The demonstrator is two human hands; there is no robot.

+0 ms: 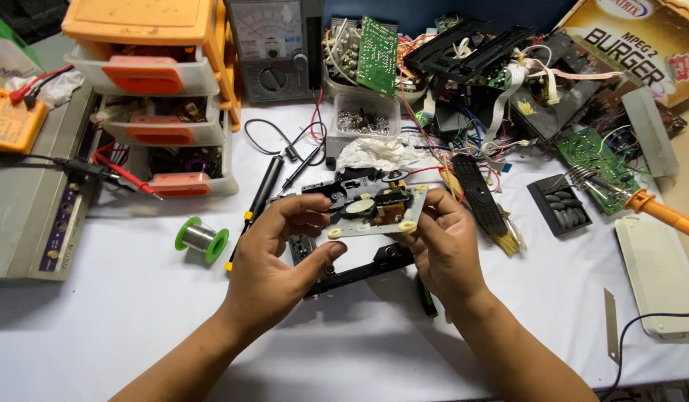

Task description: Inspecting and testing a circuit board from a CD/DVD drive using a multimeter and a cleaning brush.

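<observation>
A workbench laid out around a part held in two hands

The mechanism plate [374, 212] sits between the left hand [274, 260] and the right hand [445, 249], above a frame [359, 272] on the table [121, 327]. The solder spool [201, 239] lies to the left, the drawer unit [158, 89] behind it. The soldering iron [657, 210] lies far right, the meter [274, 48] at the back.

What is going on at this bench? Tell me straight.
A person holds a small grey metal mechanism plate with black and brass parts in both hands above a white-covered table. The left hand pinches its near-left edge; the right hand supports the right side. A black plastic frame lies beneath. A green solder spool sits left, an orange-handled soldering iron right.
</observation>
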